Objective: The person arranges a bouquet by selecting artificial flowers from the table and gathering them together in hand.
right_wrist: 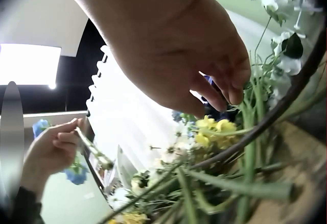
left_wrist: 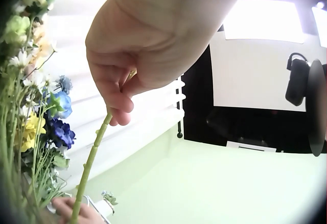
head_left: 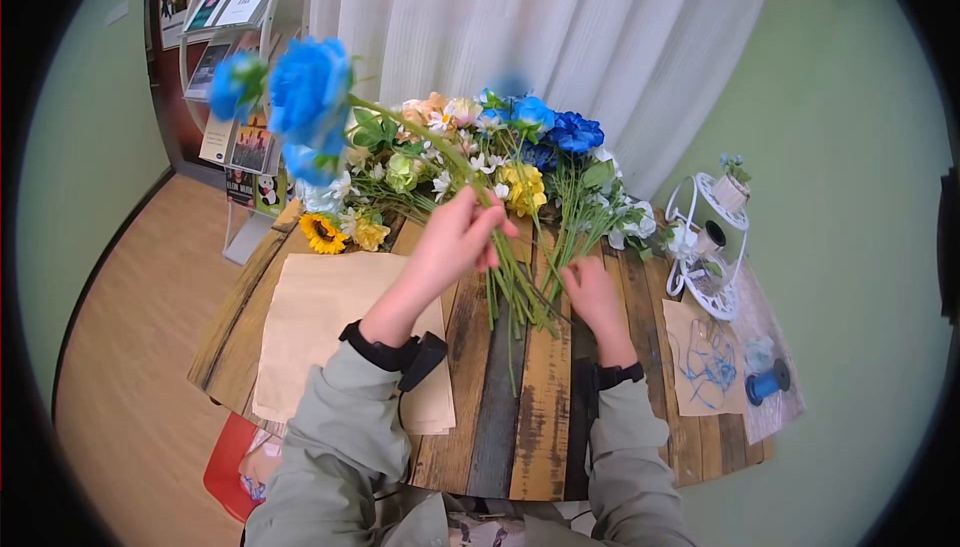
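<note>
My left hand (head_left: 458,235) pinches the thick green stem of a blue artificial flower (head_left: 310,92), raised over the table with its blooms toward the upper left. In the left wrist view the bare lower stem (left_wrist: 90,163) slants down from the fingertips. My right hand (head_left: 594,297) is low at the right of a bundle of green stems (head_left: 575,227), thumb and fingers apart. Seen from the right wrist, its loosely bent fingers (right_wrist: 236,89) are right beside upright stems (right_wrist: 249,132), with a gap under the thumb.
Yellow flowers (head_left: 522,190), dark blue flowers (head_left: 575,132) and a sunflower (head_left: 323,234) lie across the back of the wooden table (head_left: 540,447). Brown paper (head_left: 330,327) lies at left. A white wire stand (head_left: 715,292), tangled blue string (head_left: 712,362) and a blue spool (head_left: 768,383) are at right.
</note>
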Tool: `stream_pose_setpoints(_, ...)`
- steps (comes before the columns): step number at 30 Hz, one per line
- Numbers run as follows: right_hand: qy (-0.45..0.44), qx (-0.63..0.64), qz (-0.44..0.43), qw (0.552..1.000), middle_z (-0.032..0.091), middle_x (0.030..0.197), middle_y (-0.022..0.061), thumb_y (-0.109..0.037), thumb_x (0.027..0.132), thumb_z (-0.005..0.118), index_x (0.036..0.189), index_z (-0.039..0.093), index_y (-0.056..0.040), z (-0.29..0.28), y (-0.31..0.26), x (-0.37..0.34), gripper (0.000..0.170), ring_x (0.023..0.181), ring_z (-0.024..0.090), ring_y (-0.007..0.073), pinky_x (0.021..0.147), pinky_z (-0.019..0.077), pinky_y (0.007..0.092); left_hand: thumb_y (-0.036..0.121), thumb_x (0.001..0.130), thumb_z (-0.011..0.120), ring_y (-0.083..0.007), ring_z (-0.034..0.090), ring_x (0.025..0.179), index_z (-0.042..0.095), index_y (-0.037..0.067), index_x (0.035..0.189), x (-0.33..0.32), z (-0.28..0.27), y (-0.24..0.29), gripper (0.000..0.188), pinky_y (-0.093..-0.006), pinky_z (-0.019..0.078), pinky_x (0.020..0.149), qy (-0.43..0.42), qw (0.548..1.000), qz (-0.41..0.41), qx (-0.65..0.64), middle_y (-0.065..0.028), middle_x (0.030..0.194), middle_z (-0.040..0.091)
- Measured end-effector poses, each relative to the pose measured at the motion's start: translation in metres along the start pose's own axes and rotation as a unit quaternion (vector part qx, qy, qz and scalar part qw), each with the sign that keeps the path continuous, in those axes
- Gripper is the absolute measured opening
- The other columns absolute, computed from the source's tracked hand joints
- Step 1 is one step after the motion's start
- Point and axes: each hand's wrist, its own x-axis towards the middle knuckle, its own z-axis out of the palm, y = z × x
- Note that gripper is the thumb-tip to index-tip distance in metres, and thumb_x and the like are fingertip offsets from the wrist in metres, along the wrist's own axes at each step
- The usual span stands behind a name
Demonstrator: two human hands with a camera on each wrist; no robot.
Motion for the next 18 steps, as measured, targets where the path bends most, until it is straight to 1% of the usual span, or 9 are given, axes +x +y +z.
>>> stream_pose_setpoints(1,0.006,-0.002,-0.002,1.0,0.062,0.088,0.0152,-0.028,0.088,0.054,0.094,0.057,-0.0014,0.006,0.007,-0.003,0.028,0.078,0.06,0.0333,0.072,0.0473,0.0394,0.013,0.095,0.044,-0.0109,0.057,0.05,0.045,0.001,0.101,0.001,-0.008,0.001,0.014,-0.0212,0.0443,0.042,0.01,1.0,0.006,0.002,-0.0112,0.082,0.066)
stream_pose_setpoints(3,-0.155,0.021,0.087,0.984,0.062,0.09,0.0213,-0.029,0.085,0.057,0.09,0.058,-0.001,0.014,0.015,-0.011,0.029,0.084,0.058,0.0394,0.074,0.0454,0.0448,0.013,0.095,0.044,-0.0113,0.058,0.052,0.045,0.001,0.1,0.001,-0.021,0.008,0.014,-0.0214,0.0453,0.044,0.018,1.0,-0.009,0.016,-0.0104,0.081,0.065)
stream_pose_setpoints(4,-0.15,0.026,0.079,0.985,0.063,0.086,0.0219,-0.031,0.084,0.057,0.084,0.059,0.0001,0.011,0.01,-0.012,0.031,0.084,0.059,0.0384,0.071,0.0452,0.0461,0.013,0.095,0.044,-0.0113,0.058,0.052,0.045,0.001,0.1,0.001,-0.024,0.008,0.014,-0.0214,0.0453,0.044,0.017,1.0,-0.007,0.016,-0.0104,0.081,0.065)
stream_pose_setpoints(8,-0.113,0.067,0.05,0.99,0.062,0.079,0.0207,-0.025,0.084,0.058,0.08,0.059,0.0012,0.012,0.01,-0.005,0.027,0.075,0.059,0.038,0.066,0.0461,0.0426,0.014,0.095,0.045,-0.0112,0.058,0.054,0.045,0.001,0.098,0.0,-0.023,0.007,0.014,-0.0219,0.0464,0.047,0.007,0.999,-0.006,0.032,-0.0091,0.078,0.064)
stream_pose_setpoints(10,0.09,0.192,0.039,0.976,0.061,0.07,0.0134,-0.018,0.086,0.058,0.081,0.06,0.0027,-0.002,0.004,0.0,0.021,0.063,0.059,0.0269,0.059,0.045,0.0328,0.014,0.095,0.045,-0.0112,0.058,0.054,0.045,0.001,0.098,-0.001,-0.019,0.008,0.014,-0.0222,0.0466,0.048,-0.003,0.999,-0.009,0.046,-0.0089,0.077,0.064)
stream_pose_setpoints(11,0.09,0.192,0.04,0.976,0.061,0.07,0.0134,-0.018,0.086,0.058,0.081,0.06,0.0027,-0.015,-0.004,0.0,0.021,0.063,0.059,0.0269,0.059,0.045,0.0328,0.014,0.094,0.045,-0.0114,0.058,0.054,0.045,0.001,0.098,-0.002,-0.016,0.007,0.014,-0.0224,0.0465,0.048,-0.012,0.998,-0.018,0.051,-0.009,0.077,0.064)
stream_pose_setpoints(13,0.136,0.306,0.064,0.94,0.056,0.064,0.0043,-0.011,0.087,0.057,0.087,0.061,0.0031,-0.038,-0.016,-0.001,0.015,0.056,0.051,0.0121,0.054,0.0398,0.0243,0.014,0.094,0.046,-0.0116,0.058,0.054,0.045,0.001,0.098,-0.001,-0.011,0.005,0.014,-0.0226,0.0465,0.048,-0.024,0.998,-0.027,0.055,-0.0091,0.077,0.063)
stream_pose_setpoints(14,0.154,0.332,0.055,0.929,0.053,0.064,-0.0012,-0.013,0.089,0.057,0.09,0.062,0.0028,-0.037,-0.013,-0.002,0.016,0.058,0.045,0.0033,0.051,0.035,0.0206,0.014,0.094,0.046,-0.0118,0.058,0.054,0.045,0.001,0.098,0.0,-0.009,0.001,0.014,-0.0227,0.0467,0.048,-0.029,0.998,-0.034,0.054,-0.0091,0.076,0.063)
stream_pose_setpoints(18,0.182,0.391,0.058,0.901,0.053,0.066,-0.0032,-0.015,0.09,0.056,0.091,0.065,0.0018,-0.047,-0.009,0.0,0.019,0.057,0.041,0.0001,0.05,0.0294,0.0165,0.013,0.094,0.046,-0.0123,0.058,0.053,0.045,0.001,0.097,0.0,-0.001,-0.003,0.013,-0.0231,0.0473,0.048,-0.041,0.996,-0.047,0.067,-0.0095,0.076,0.063)
